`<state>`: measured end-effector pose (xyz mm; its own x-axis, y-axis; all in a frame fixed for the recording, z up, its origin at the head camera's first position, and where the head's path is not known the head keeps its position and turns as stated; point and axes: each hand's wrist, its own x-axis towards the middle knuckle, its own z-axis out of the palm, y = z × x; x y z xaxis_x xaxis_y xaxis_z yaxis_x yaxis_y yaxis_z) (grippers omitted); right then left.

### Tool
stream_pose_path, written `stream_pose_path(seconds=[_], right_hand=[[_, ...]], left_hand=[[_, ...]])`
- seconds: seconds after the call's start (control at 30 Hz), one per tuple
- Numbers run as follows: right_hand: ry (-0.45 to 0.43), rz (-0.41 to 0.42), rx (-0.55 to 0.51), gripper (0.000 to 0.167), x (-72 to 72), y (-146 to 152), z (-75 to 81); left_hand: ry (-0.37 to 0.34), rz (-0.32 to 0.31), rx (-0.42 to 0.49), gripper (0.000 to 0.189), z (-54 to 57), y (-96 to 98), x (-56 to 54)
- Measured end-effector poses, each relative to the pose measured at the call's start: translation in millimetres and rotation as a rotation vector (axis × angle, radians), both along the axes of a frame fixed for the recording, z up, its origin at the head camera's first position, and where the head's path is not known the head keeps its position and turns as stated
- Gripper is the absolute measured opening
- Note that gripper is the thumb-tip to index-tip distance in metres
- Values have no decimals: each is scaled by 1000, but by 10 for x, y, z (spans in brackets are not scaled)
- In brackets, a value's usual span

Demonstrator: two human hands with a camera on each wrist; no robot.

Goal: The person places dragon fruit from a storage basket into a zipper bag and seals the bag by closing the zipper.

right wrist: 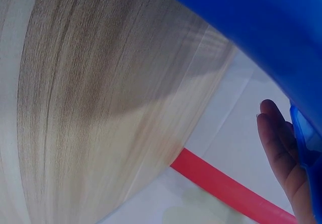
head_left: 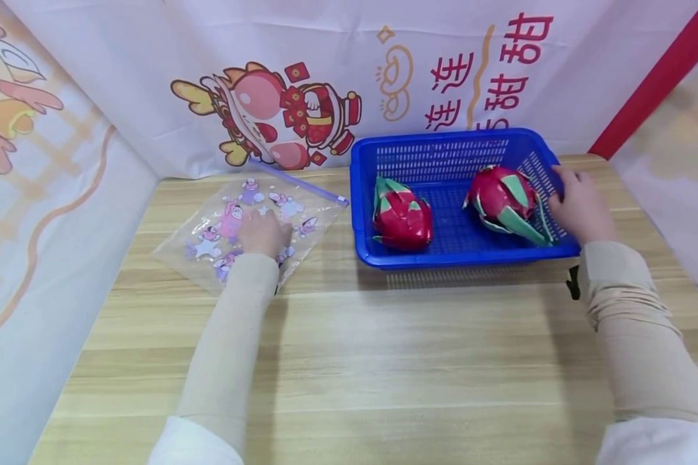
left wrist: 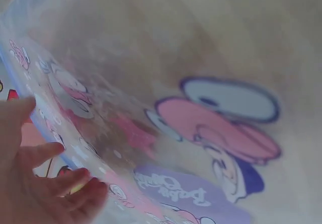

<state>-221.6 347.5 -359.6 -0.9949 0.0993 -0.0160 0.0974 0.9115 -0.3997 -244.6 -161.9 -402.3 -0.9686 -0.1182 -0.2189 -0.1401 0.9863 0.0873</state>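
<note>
My left hand (head_left: pixel 263 234) rests on a clear zip bag (head_left: pixel 320 216) printed with pink and purple cartoon figures, which lies flat at the left. In the left wrist view its fingers (left wrist: pixel 75 183) are spread and loosely bent against the plastic. My right hand (head_left: pixel 583 205) grips the right end of a blue plastic basket (head_left: pixel 442 258); the right wrist view shows fingers (right wrist: pixel 279 148) along the outside, below the rim. Inside the basket lie two red dragon fruits with green scales, one dragon fruit (head_left: pixel 404 223) at the left and a rounder dragon fruit (head_left: pixel 503 194) at the right.
Everything stands on a light wood-grain table (head_left: pixel 413 361). A white printed cloth (head_left: pixel 151 77) hangs behind, close to the basket's far side, with a red stripe (head_left: pixel 651 84) at the right corner. A purple slider strip (head_left: pixel 302 184) runs along the bag's far edge.
</note>
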Motion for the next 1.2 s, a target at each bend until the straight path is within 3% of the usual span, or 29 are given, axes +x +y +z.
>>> stream_pose_path(seconds=[0.17, 0.4, 0.67, 0.83, 0.93, 1.07, 1.2], right_hand=[[-5, -6, -2, 59, -5, 0, -2], [-7, -10, -2, 59, -2, 19, 11], [-22, -4, 6, 61, 1, 4, 16], [-36, -5, 7, 61, -6, 11, 15], [-43, -5, 6, 62, -4, 23, 11], [-43, -4, 7, 62, 5, 23, 12], [-29, 1, 18, 61, 4, 0, 16]], left_hand=[[-110, -31, 10, 72, 8, 0, 29], [-140, -115, 55, 56, 57, -84, 35], [-206, -139, 84, 68, 121, -163, 79], [-222, -148, 109, 67, 174, -172, 85], [-257, -129, 160, 68, 190, -167, 64], [-291, -40, 236, 74, 191, -140, 52], [-255, 8, 183, 79, 152, -117, 58]])
